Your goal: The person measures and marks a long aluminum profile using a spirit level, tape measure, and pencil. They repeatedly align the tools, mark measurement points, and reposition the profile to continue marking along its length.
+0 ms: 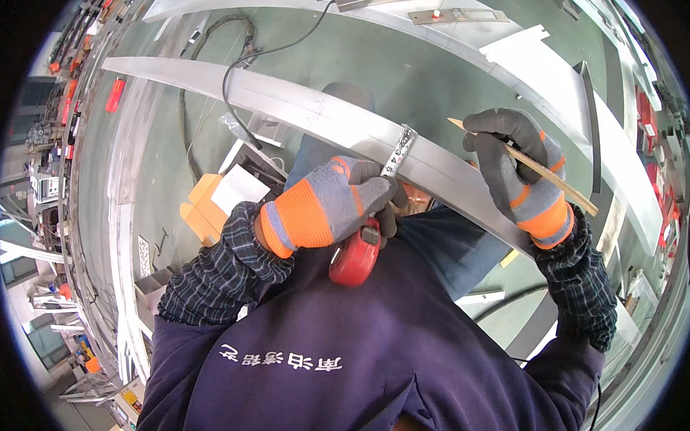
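My left hand (322, 203), in a grey and orange work glove, is closed around a red tape measure (355, 258) at the near edge of a long silver metal bar (288, 99). The tape's pale blade (399, 150) is drawn out a short way and lies across the bar's top face. Over the right part of the bar, my right hand (523, 172), gloved the same way, grips a wooden pencil (553, 179). The pencil slants, its pointed end toward the upper left and away from the bar's surface. Faint lines show on the bar.
A wider pale metal bar (562, 94) runs beyond, carrying a flat metal piece with a slot (458, 16). A dark cable (230, 71) crosses the near bar. At left are a white paper sheet (241, 189), an orange carton (201, 210) and a red object (115, 95) on the floor.
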